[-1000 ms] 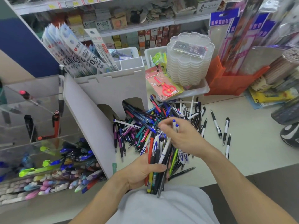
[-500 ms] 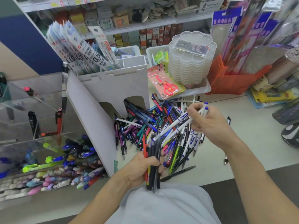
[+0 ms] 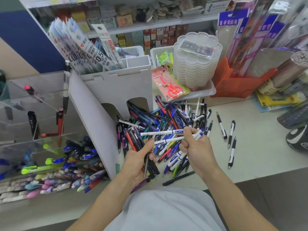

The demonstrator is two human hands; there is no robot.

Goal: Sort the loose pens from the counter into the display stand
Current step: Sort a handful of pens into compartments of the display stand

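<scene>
Nearest the viewer, a bundle of dark pens with one red-orange barrel is gripped in the left hand, the fingers curled round it just above the near edge of the desk. Just to its right, several white-and-blue pens are grasped in the right hand; their barrels are fanned out to the left, and one tip reaches over the top of the dark bundle. A single black pen is lying on the desk close to the near edge, below the right hand.

Behind both hands, the pile of loose pens is spread over the middle of the desk, mixed in blue, red, green, purple and white. Four black-and-white click pens are lying apart from the pile toward the right side.

At the left side, clear acrylic display bins are filled with coloured pens and highlighters. A white display stand is set beside them, touching the pile at its arched openings, with refill packets held in its top.

Toward the far edge, packaged red scissors are leaned against a white tray carrying a stack of clear scalloped containers. An orange holder is set to the right of it.
</scene>
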